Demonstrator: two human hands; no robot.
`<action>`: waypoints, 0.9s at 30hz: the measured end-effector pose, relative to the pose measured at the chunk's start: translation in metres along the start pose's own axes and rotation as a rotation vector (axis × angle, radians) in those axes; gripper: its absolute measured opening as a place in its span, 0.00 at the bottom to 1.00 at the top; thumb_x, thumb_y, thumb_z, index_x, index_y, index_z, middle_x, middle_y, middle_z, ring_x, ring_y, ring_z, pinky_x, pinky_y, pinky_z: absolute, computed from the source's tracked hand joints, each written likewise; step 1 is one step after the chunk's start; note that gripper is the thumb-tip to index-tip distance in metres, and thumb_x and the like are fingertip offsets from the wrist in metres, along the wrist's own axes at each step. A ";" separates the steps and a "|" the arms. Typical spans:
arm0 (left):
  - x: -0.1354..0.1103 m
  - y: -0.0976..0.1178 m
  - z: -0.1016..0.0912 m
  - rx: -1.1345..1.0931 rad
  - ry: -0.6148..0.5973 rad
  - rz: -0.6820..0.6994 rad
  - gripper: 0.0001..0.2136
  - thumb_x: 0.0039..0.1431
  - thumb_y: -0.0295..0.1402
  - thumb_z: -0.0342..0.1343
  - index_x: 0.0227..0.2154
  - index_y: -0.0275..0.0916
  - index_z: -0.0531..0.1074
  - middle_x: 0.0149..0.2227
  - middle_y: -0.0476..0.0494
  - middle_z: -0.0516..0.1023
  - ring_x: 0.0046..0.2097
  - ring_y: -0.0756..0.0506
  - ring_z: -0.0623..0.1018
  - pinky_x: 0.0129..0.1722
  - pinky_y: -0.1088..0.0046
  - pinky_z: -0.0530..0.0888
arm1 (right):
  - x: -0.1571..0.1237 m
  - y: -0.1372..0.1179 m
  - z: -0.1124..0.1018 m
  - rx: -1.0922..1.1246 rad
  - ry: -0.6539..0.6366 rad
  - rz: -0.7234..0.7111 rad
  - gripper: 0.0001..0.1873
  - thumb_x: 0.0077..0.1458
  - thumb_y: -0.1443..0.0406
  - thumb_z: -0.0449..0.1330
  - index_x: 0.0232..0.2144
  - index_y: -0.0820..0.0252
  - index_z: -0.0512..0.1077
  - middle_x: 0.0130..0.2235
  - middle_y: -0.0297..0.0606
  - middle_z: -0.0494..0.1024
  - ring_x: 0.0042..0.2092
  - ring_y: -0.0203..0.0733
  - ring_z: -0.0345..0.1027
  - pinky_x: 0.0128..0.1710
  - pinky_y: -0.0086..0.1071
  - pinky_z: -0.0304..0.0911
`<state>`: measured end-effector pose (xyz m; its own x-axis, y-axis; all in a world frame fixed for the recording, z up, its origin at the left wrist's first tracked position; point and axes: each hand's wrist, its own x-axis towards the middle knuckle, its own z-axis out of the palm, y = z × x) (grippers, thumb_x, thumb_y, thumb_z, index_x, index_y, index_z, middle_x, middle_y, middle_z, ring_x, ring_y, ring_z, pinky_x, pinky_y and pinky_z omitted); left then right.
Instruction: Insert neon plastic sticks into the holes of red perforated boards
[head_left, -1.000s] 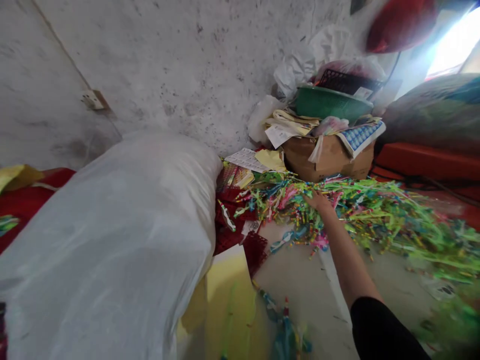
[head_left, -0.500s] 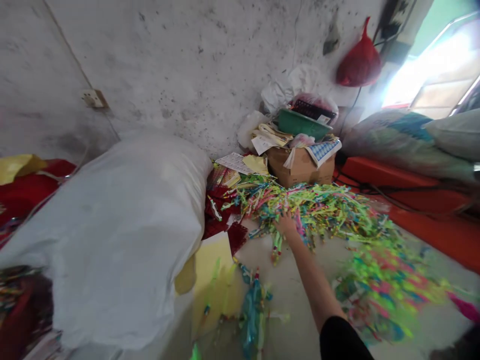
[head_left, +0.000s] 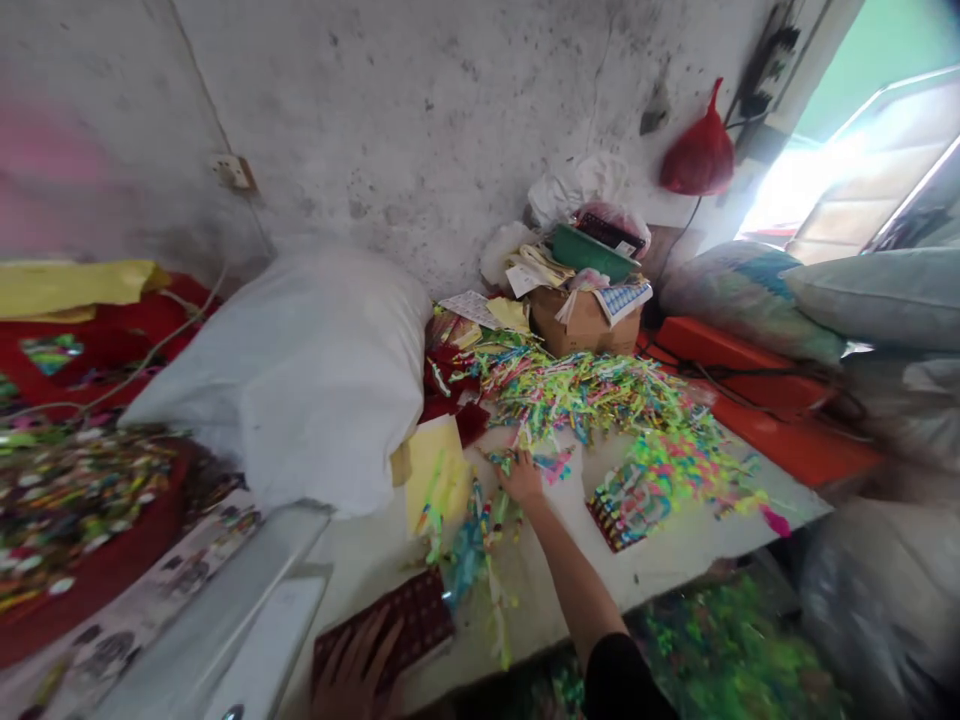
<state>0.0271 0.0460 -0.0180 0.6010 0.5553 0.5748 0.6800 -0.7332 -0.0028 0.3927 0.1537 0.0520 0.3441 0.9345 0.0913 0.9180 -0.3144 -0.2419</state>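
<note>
My right hand (head_left: 521, 480) is closed round a bunch of thin colourful strip-like pieces (head_left: 553, 466), with pink and blue ends sticking out beside the fingers. It is low over the pale tabletop, on the near side of a big heap of similar green, pink and blue pieces (head_left: 607, 395). At the bottom edge, my left hand (head_left: 360, 665) lies with fingers spread on a dark red tray (head_left: 409, 615) patterned with small holes. Between the hands are more loose pieces (head_left: 469, 535), partly blurred. Another dark red tray (head_left: 611, 520), filled with colourful pieces, sits to the right.
A large white sack (head_left: 322, 370) bulges on the left, near a red basin (head_left: 142, 560) of small pieces. Yellow paper (head_left: 437, 470) lies beside the sack. A cardboard box (head_left: 581, 325) stands behind the heap. An orange-red bench (head_left: 780, 420) runs along the right.
My right hand has come back from the heap towards me, with pieces in it. My left hand and the dark red tray under it have come into view as the camera shifted.
</note>
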 end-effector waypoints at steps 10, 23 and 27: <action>0.009 0.016 -0.014 -0.020 -0.116 -0.059 0.21 0.57 0.39 0.49 0.54 0.41 0.65 0.57 0.39 0.66 0.56 0.40 0.67 0.57 0.57 0.61 | -0.075 -0.029 0.000 0.083 -0.032 -0.066 0.21 0.60 0.58 0.49 0.50 0.64 0.69 0.59 0.47 0.63 0.61 0.47 0.49 0.57 0.39 0.53; -0.028 0.139 -0.036 -0.232 -0.222 -0.013 0.23 0.59 0.36 0.49 0.57 0.39 0.59 0.61 0.38 0.58 0.63 0.40 0.55 0.61 0.55 0.53 | -0.098 -0.004 -0.047 0.215 0.232 0.156 0.23 0.58 0.52 0.45 0.36 0.65 0.71 0.42 0.52 0.74 0.41 0.45 0.68 0.40 0.32 0.60; -0.024 0.143 -0.019 -0.189 -0.263 -0.087 0.23 0.59 0.22 0.43 0.57 0.40 0.59 0.59 0.41 0.63 0.60 0.43 0.61 0.59 0.59 0.58 | -0.112 -0.006 -0.046 0.339 0.254 0.127 0.28 0.57 0.47 0.41 0.28 0.62 0.68 0.29 0.46 0.74 0.31 0.42 0.66 0.31 0.31 0.58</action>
<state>0.1023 -0.0800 -0.0161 0.6488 0.6832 0.3351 0.6585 -0.7248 0.2026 0.3574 0.0431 0.0880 0.5260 0.8083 0.2646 0.7635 -0.3117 -0.5655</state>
